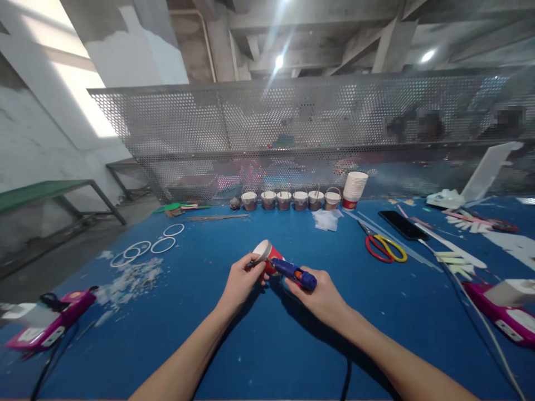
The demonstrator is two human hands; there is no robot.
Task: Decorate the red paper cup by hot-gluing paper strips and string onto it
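Observation:
My left hand (243,280) is closed round a red and white paper cup (263,249), tilted on its side over the middle of the table. In my right hand (321,293) is a blue hot glue gun (295,273), its nozzle at the cup's side near my left fingertips. Whether the nozzle touches the cup I cannot tell. Part of the cup is hidden behind my fingers and the gun. Beyond my hands stands a row of several small cups with handles (283,200), brown below and white on top.
A stack of paper cups (354,189) ends the row. Scissors (384,248) and a phone (403,225) lie at right. White rings (163,245) and scraps (134,284) are at left. Power strips (56,323) sit at both sides. A perforated metal screen (225,122) borders the blue table (234,356).

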